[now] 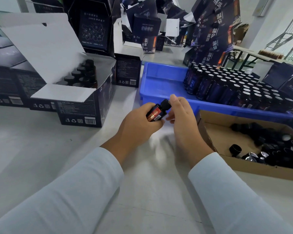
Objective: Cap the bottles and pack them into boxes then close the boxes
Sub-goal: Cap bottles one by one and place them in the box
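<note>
The pale grey worktop (41,157) lies bare in the near left and near centre, where both white-sleeved forearms reach in; the far half is crowded. At the far right, past the worktop's edge, stand a folding table and a metal frame.

On the left, an open dark printed carton with white flaps (78,98) stands upright, its tall lid flap raised, and holds rows of black-capped bottles (85,73). Closed dark cartons (10,81) sit just beside it on the left, and more open and stacked dark cartons (142,31) fill the far side.

Right of centre, a blue plastic tray (161,81) is bare at its left end, and its right part is packed with upright dark uncapped bottles (235,86). Near right, touching the tray's near wall, a shallow brown cardboard box (215,132) holds a heap of loose black caps (269,146).

Between the carton and the tray, above the worktop, the left hand (137,122) wraps its fingers round a small dark bottle with a red-and-gold label (155,114), tilted with its neck up and to the right. The right hand (181,115) pinches the black screw cap (165,104) sitting on that bottle's neck, thumb and forefinger curled over it. Each grip is pressed on its thing.
</note>
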